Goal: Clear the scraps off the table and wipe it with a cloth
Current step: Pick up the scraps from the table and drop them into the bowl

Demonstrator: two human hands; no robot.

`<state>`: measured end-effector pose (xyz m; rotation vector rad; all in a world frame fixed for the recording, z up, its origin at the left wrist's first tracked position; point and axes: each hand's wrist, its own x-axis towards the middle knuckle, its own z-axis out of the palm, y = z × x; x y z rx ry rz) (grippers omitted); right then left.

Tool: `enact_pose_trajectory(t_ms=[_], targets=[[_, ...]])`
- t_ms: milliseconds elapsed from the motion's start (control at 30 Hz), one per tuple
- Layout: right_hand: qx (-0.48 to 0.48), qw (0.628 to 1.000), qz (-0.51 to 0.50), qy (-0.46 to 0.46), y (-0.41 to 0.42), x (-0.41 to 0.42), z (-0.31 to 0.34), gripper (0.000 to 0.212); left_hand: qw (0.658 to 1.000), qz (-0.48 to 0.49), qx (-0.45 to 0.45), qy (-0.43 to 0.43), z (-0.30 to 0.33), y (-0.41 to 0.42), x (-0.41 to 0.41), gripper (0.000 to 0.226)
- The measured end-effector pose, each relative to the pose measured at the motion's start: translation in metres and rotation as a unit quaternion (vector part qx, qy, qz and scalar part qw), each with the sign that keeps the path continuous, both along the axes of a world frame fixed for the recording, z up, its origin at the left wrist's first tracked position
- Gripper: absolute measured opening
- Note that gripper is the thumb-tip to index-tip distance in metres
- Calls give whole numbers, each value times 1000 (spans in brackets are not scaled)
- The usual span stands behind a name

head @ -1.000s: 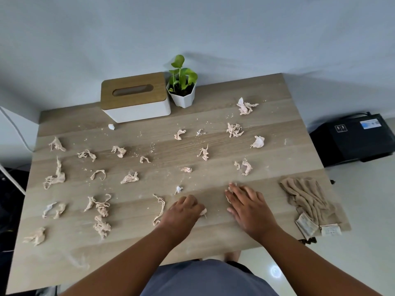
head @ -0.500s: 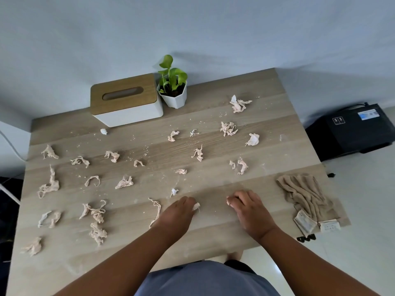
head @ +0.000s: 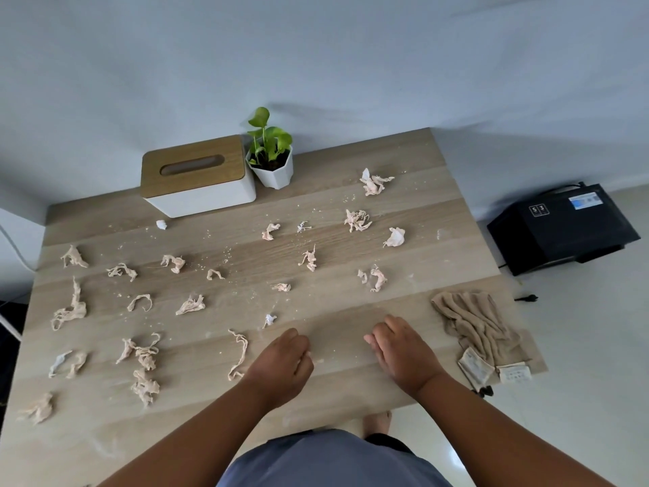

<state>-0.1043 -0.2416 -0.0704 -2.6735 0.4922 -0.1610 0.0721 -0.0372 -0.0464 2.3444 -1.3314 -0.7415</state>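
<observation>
Now both fists are closed, and the near strip is bare

From my remote seat I read left to right. On the left and middle of the table [head: 351,381] the scraps [head: 68,307] lie untouched. I count about twenty-two clumps in all, from the one at the far left edge [head: 37,411] to the pair of bits nearest the cloth [head: 374,279], plus loose crumbs I cannot number.

At the back stand one tissue box [head: 196,177] and one potted plant [head: 270,152].

My left hand [head: 281,363] has changed. Half a second ago a white scrap showed at its fingertips; its fingers are now curled under and the scrap is out of sight, so I judge it is clenched inside.

My right hand [head: 404,356] was flat over a small scrap a second ago. It is curled too, and that piece is gone from the wood.

So two pieces are off the table, roughly twenty-two remain, and wiping is not yet begun.

Right of the hands lies the one cloth [head: 470,321], crumpled at the table's edge, with two paper packets [head: 476,367] just beside it.

One black box [head: 562,226] sits on the floor.
</observation>
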Motion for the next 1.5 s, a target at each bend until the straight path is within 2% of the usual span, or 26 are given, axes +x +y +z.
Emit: enact_pose_trajectory(t_ms=[133,267,300,400,433,533,700,967,1200,1333,1500], targets=[[53,998,-6,44,-12,-11,12,29,1000,21,1,14,2,-8,-10,23],[108,991,-21,74,-23,-24,12,30,999,36,-9,27,1,-16,-22,11],[112,990,-22,86,-25,-28,11,29,999,40,-12,29,1,-18,-26,16],[118,986,-19,116,-32,-38,8,21,998,52,-11,25,1,-24,-35,34],[116,985,-15,124,-35,-40,9,27,998,52,-11,24,2,-26,-39,37],[96,985,4,143,-41,-46,12,42,998,55,-20,15,5,-35,-47,40],[50,981,24,187,-52,-49,19,43,997,67,-36,2,12,-50,-50,39],[44,990,14,132,-64,-48,29,13,997,73,-18,-2,24,-67,-45,18],[-20,994,-17,105,-63,-45,40,29,998,65,-1,18,18,-66,-34,22],[-6,993,-39,115,-61,-37,43,31,999,42,11,8,14,-69,-19,20],[12,990,-39,136,-59,-26,44,32,999,42,10,-12,14,-75,3,31]])
